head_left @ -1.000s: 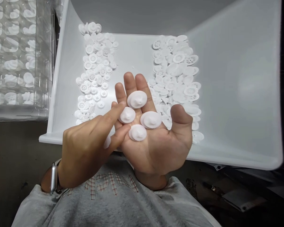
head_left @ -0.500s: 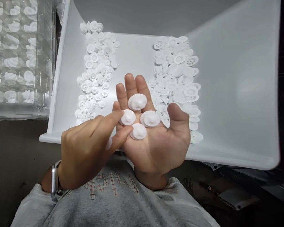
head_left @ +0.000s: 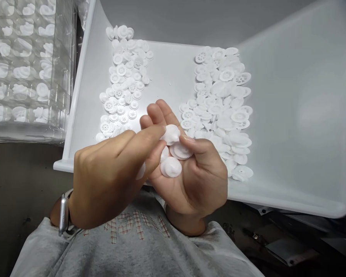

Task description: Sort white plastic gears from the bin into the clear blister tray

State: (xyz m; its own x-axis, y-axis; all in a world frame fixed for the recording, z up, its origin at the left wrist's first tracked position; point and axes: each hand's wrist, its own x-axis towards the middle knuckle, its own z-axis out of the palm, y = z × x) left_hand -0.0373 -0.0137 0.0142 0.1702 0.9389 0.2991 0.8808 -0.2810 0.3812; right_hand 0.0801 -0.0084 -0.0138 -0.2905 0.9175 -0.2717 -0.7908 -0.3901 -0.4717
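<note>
My right hand [head_left: 196, 177] is palm up with fingers curled, cupping several white plastic gears with toothed rims. One gear [head_left: 171, 167] lies on its palm, and its thumb rests near another gear [head_left: 181, 150]. From the left, my left hand [head_left: 115, 169] reaches over it, thumb and forefinger pinching the uppermost gear [head_left: 172, 134]. Part of one more gear [head_left: 164, 154] shows beneath the left fingertips. A white piece [head_left: 140, 171] is tucked against my left palm, mostly hidden. Both hands are closed, above the front of a white tray [head_left: 173, 63].
Inside the tray, small white gears [head_left: 121, 69] are heaped on the left and larger ones [head_left: 227, 115] on the right. Clear plastic compartment trays [head_left: 20, 73] holding white parts stand at the far left. The tray's raised front rim [head_left: 276, 204] runs near my body.
My left hand has moved from a left-hand gear to pinch the uppermost one. My right thumb and fingers have curled inward, bunching the gears. The view has shifted slightly.
</note>
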